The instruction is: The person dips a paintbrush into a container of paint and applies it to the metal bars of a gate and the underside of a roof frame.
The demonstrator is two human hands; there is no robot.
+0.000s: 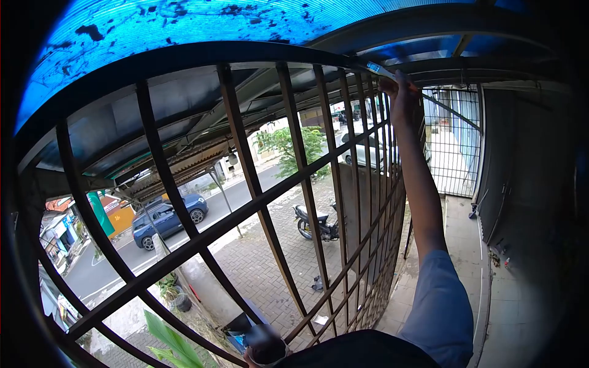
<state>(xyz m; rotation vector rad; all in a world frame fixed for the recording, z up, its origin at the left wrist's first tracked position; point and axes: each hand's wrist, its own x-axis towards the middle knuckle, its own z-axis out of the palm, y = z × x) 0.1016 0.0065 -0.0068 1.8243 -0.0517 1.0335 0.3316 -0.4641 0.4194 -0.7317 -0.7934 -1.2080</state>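
Note:
My right hand [402,101] is raised high at the top rail [202,54] of a dark metal bar fence. Its fingers are closed around what looks like a slim paintbrush [381,70], whose pale, blue-marked end lies against the rail. The grip hides much of the handle. Low in the view, my left hand [250,358] is only partly visible, its fingers around a small blurred container [267,345] with a dark top and pale side. That container is close to the lower bars, in front of my dark clothing.
Vertical bars [236,122] and a slanting crossbar [202,242] stand before me. Overhead is a blue corrugated roof [184,21]. Beyond the fence are a parked motorcycle [316,222], a blue car [169,221] and a plant [175,346]. A mesh gate [454,141] stands behind, right.

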